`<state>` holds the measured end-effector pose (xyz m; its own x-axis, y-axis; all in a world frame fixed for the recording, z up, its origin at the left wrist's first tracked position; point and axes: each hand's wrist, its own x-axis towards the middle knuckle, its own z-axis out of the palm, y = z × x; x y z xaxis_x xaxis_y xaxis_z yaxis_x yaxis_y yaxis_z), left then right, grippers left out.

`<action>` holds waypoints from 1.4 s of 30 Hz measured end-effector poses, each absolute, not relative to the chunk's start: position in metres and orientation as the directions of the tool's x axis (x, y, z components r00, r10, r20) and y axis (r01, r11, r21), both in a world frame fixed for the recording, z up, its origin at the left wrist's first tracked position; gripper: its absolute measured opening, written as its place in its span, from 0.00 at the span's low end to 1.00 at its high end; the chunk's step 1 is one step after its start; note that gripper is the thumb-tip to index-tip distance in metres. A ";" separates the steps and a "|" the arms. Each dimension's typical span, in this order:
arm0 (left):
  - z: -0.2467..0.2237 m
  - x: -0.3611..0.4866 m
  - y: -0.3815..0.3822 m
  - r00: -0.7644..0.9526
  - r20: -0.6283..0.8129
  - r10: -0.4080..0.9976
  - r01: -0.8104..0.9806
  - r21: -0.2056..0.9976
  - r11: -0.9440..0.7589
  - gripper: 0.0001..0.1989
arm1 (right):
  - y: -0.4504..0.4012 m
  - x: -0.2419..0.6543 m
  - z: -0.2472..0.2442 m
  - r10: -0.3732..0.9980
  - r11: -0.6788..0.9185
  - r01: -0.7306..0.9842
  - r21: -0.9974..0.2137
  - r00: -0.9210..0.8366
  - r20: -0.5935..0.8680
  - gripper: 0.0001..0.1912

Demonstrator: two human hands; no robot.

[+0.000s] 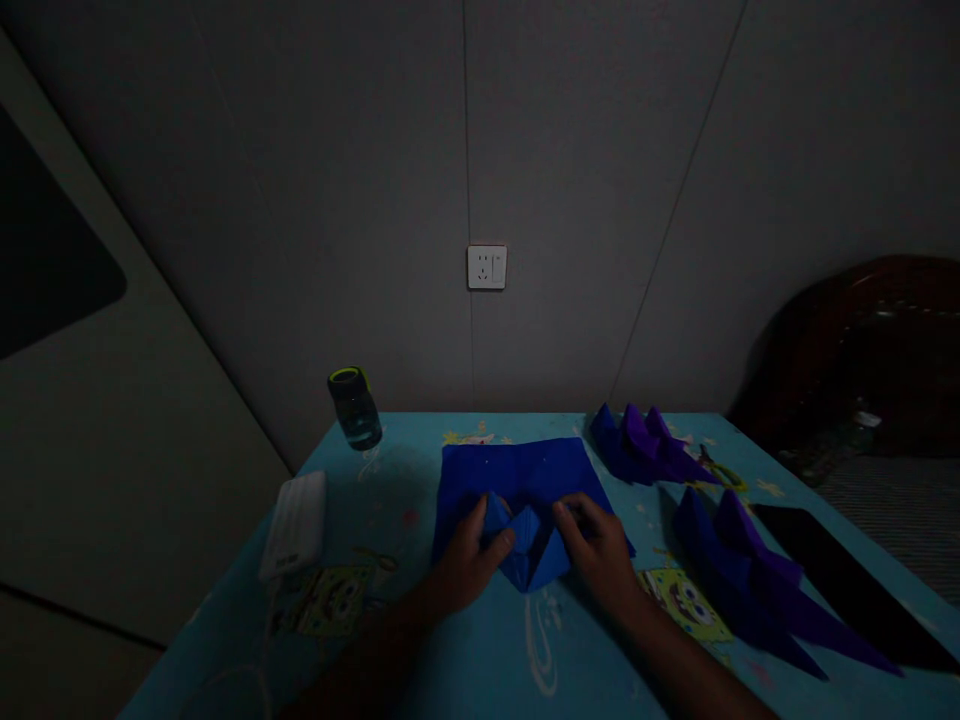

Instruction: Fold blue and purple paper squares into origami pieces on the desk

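A partly folded blue origami paper [526, 535] is held between my two hands, low over the table. My left hand [474, 548] is closed on its left side, with the thumb pressed on the near face. At its right side, my right hand [594, 540] pinches the paper between thumb and fingers. Beneath and behind lies a flat sheet of dark blue paper [517, 465], partly covered by the hands and the folded piece.
Folded blue and purple paper boats [637, 445] stand at the back right, with more boats [750, 570] nearer. Beside them lie scissors [724, 475] and a black flat object [855, 580]. On the left are a water bottle [355, 410] and a white power bank [296, 522] with a cable.
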<state>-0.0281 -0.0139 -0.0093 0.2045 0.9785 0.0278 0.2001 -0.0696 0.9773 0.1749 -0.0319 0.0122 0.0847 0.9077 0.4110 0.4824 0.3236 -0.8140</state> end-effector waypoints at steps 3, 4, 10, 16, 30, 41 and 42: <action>-0.002 -0.027 -0.011 0.163 0.088 0.983 0.114 0.988 -0.108 0.25 | -0.030 0.179 0.012 0.898 0.319 0.473 -0.821 0.126 0.422 0.18; -0.001 -0.027 -0.010 0.133 0.109 0.985 0.082 0.989 -0.121 0.23 | -0.029 0.180 0.012 0.896 0.316 0.467 -0.826 0.138 0.421 0.18; 0.001 -0.027 -0.003 -0.005 0.105 0.994 -0.170 0.980 -0.105 0.17 | -0.025 0.183 0.014 0.894 0.291 0.408 -0.865 0.205 0.398 0.18; 0.009 -0.025 -0.005 -0.041 0.108 0.993 -0.335 0.935 -0.115 0.20 | -0.023 0.180 0.023 0.928 0.248 0.243 -0.938 0.217 0.301 0.17; 0.018 -0.029 -0.009 -0.034 0.261 0.965 -0.267 0.928 -0.261 0.16 | -0.026 0.184 0.005 0.868 0.471 0.645 -0.602 -0.215 0.448 0.24; 0.016 -0.028 -0.017 0.194 0.369 0.909 -0.194 0.923 -0.333 0.12 | -0.032 0.178 0.017 0.836 0.513 0.789 -0.338 -0.370 0.406 0.27; 0.015 -0.028 -0.017 0.201 0.366 0.909 -0.206 0.923 -0.326 0.12 | -0.032 0.178 0.016 0.832 0.522 0.782 -0.340 -0.379 0.405 0.26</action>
